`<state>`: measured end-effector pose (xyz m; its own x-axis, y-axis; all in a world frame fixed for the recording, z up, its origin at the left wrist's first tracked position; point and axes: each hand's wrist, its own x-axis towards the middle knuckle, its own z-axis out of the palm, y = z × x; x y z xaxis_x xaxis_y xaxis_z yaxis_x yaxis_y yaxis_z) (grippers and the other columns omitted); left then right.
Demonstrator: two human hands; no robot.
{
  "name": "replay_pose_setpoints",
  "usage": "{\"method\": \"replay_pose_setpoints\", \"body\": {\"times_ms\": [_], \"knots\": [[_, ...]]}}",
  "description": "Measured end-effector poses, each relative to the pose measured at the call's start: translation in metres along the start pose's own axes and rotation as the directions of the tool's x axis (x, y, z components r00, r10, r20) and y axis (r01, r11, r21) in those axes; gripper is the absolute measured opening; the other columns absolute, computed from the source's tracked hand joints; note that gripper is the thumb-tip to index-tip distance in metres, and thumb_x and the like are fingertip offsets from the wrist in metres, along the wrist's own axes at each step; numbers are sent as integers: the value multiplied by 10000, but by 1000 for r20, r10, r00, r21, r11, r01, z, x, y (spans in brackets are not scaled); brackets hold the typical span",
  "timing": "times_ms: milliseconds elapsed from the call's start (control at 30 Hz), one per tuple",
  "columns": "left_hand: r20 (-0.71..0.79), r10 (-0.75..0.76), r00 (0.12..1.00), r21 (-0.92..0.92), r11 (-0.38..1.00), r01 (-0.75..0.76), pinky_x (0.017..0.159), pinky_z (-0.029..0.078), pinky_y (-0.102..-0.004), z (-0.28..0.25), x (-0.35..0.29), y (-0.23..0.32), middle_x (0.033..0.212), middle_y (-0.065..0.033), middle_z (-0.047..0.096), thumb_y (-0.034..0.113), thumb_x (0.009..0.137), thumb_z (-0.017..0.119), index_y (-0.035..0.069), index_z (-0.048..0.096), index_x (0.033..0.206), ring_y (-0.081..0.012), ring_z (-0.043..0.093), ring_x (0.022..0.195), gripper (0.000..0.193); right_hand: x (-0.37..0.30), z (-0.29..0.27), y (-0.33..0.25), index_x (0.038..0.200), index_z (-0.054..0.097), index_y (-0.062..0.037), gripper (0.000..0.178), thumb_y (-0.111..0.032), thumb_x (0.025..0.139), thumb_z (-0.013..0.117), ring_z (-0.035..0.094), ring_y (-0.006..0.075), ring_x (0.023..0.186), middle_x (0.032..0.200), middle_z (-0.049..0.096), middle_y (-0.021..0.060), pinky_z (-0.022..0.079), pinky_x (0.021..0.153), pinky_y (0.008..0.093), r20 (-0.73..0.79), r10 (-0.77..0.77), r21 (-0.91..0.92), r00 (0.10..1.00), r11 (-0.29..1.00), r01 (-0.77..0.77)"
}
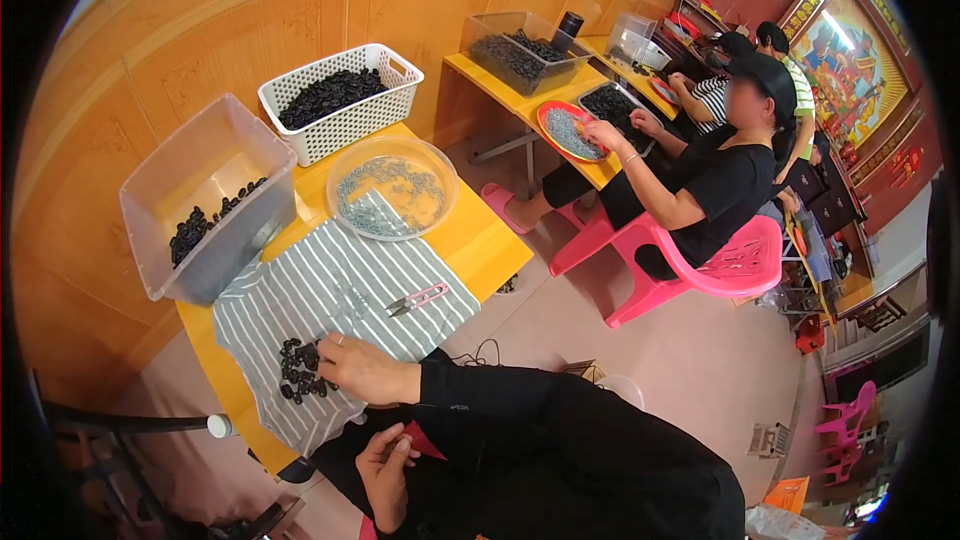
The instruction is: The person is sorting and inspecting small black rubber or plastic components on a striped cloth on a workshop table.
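Observation:
My right hand (365,370), in a black sleeve, reaches over a grey-and-white striped cloth (300,280). Its bent fingertips are at a small pile of shiny black parts (300,370), closed around a small black part at the pile's edge. Below it, over my lap, my left hand (385,470) has its thumb and fingers pressed together. Whatever is between them, if anything, cannot be made out. Pink-handled thread snips (418,300) lie on the cloth. Some small silvery pieces (352,302) are scattered beside them.
On the yellow table (490,258) stand a clear bin (150,210) and a white basket (395,105), both with black parts. A round tray (440,215) holds silvery pieces. A co-worker in black (725,130) sits on a pink chair (740,255) at another table. A dark chair frame (110,425) is at left.

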<state>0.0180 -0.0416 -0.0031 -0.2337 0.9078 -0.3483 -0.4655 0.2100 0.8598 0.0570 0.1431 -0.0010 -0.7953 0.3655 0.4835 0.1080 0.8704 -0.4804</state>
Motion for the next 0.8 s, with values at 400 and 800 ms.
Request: {"method": "replay_pose_setpoints", "body": {"times_ms": [400, 800], "knots": [[16, 83, 996, 0, 997, -83, 553, 443, -208, 0, -6, -5, 806, -97, 661, 10, 811, 627, -78, 627, 1053, -134, 615, 627, 258, -24, -13, 1, 747, 547, -1, 110, 8, 640, 571, 519, 348, 838, 844, 495, 156, 440, 726, 412, -55, 96, -137, 994, 985, -103], [5, 88, 996, 78, 993, -88, 537, 455, -216, -8, -3, -24, 821, -95, 669, 55, 837, 622, -77, 629, 1049, -134, 621, 622, 250, -23, -4, 13, 680, 563, 8, 41, -4, 677, 524, 550, 415, 717, 738, 543, 221, 434, 639, 467, -334, 181, 146, 925, 979, -140]]}}
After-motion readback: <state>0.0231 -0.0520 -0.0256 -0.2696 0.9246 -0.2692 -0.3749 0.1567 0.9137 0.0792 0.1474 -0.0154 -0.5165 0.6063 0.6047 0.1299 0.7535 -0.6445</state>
